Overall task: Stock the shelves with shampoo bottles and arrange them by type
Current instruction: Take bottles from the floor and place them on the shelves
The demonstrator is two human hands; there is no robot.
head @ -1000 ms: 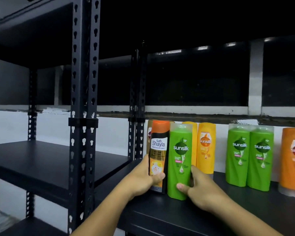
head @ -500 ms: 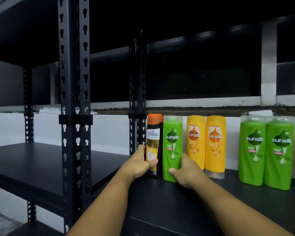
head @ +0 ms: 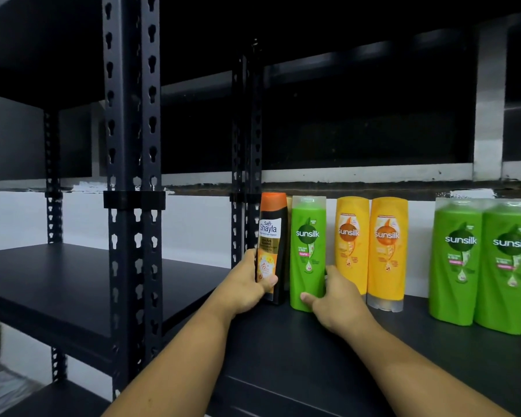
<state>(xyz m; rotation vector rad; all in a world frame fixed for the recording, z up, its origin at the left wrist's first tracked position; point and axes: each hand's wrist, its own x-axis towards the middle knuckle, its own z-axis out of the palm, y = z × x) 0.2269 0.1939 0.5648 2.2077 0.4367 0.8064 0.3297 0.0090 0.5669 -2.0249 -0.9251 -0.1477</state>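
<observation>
Right hand (head: 340, 302) partly behind green bottle (head: 307, 251)

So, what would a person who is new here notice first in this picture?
First the bright bottles in a row on the dark shelf: two yellow Sunsilk bottles in the middle, a green Sunsilk pair at the right. At the row's left end, the left hand grips a black Safi Shayla bottle and the right hand grips a green Sunsilk bottle beside it.

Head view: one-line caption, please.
Left hand grips black orange-capped Safi Shayla bottle; right hand grips green Sunsilk bottle beside it on black shelf.
</observation>
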